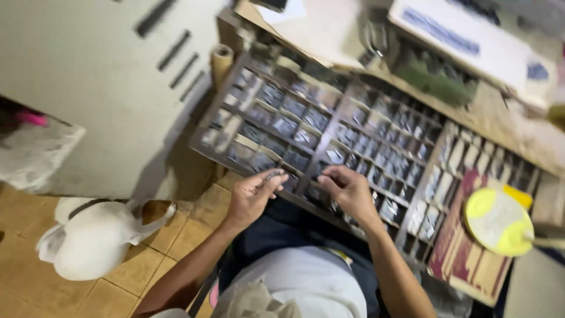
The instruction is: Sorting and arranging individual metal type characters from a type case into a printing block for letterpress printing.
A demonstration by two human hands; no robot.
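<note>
My left hand (252,197) pinches a short row of small metal type pieces (272,175) between thumb and fingers, over the near edge of the wooden type case (329,126). My right hand (348,188) curls down into a compartment – whether it grips anything I cannot tell, the fingertips are hidden. The case's contents blur together – a yellow round disc (498,221) sits at right, cut by the frame

You have one wooden type case (321,154) of many compartments, too many to count, and two hands: left hand (252,197), right hand (348,189). You also have one white dog (97,235) and one round yellow fan (498,222).
</note>
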